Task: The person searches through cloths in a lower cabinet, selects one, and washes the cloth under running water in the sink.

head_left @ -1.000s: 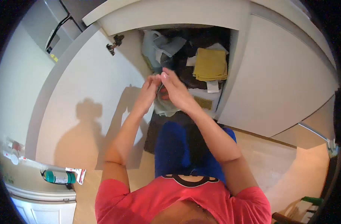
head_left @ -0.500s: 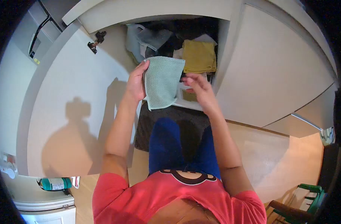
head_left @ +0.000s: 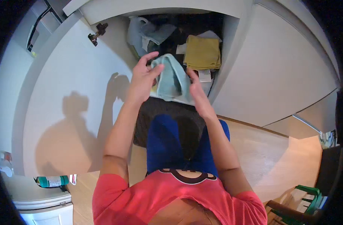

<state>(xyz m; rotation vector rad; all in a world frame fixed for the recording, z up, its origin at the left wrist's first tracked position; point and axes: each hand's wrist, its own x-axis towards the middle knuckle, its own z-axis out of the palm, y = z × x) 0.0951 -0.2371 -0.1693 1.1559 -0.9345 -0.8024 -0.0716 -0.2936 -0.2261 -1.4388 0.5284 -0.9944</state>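
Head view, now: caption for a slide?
Both hands handle a pale green cloth before an open cabinet holding folded yellow cloths.

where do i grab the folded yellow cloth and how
Probably the near edge of the yellow cloth, from the open front, thumb on top: it lies folded flat, that edge faces out, and the cupboard wall is close on its right.

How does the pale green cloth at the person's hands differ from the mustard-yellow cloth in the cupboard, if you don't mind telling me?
The pale green cloth is bent and loosely folded; the mustard-yellow cloth is folded into a flat, squarish shape. The pale green cloth is between the hands, while the mustard-yellow cloth lies inside the cupboard. Both are fabric.
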